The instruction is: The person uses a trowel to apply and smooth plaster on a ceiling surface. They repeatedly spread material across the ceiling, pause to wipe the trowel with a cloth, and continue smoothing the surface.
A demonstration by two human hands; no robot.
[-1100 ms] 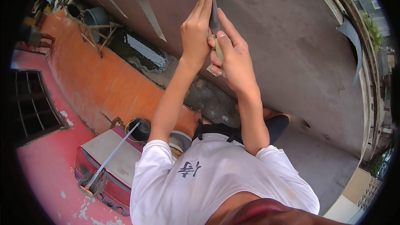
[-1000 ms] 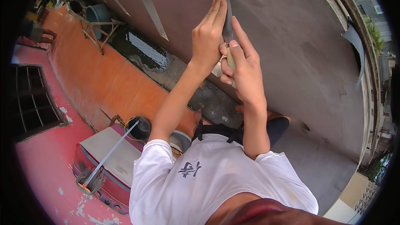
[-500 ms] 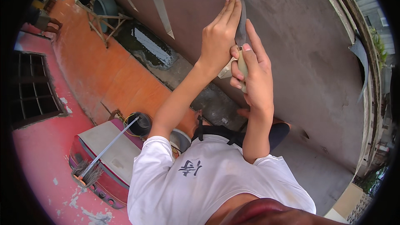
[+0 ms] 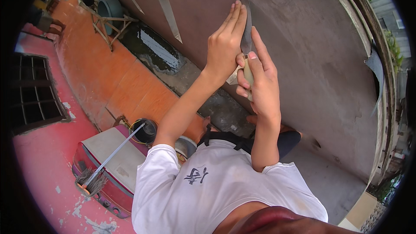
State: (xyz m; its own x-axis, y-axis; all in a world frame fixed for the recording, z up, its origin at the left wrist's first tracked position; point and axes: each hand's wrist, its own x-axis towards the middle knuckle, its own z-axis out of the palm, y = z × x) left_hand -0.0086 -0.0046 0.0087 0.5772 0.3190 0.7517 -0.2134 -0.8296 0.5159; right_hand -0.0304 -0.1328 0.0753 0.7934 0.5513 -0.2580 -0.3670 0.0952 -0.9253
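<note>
My right hand (image 4: 264,84) is closed round the pale handle (image 4: 248,73) of a scraper with a grey metal blade (image 4: 247,32), its index finger stretched up along the blade. My left hand (image 4: 225,39) has its fingers straight and side by side, touching the blade's left side near the tip. The blade lies against a broad brownish-grey wall (image 4: 312,52), near a small nick. A pale angular piece (image 4: 232,78) shows behind my right hand, too hidden to identify.
At left are an orange floor (image 4: 117,82), a wet concrete strip (image 4: 151,52), a wooden stand (image 4: 102,24) by a blue-grey tub (image 4: 109,8), a pink wall (image 4: 39,160) with a barred window, a mop (image 4: 93,181), a black bucket (image 4: 147,130) and someone's legs (image 4: 52,26).
Both hands and the scraper have moved right along the wall and down in the picture, most recently slightly downward. Their grip looks the same.
</note>
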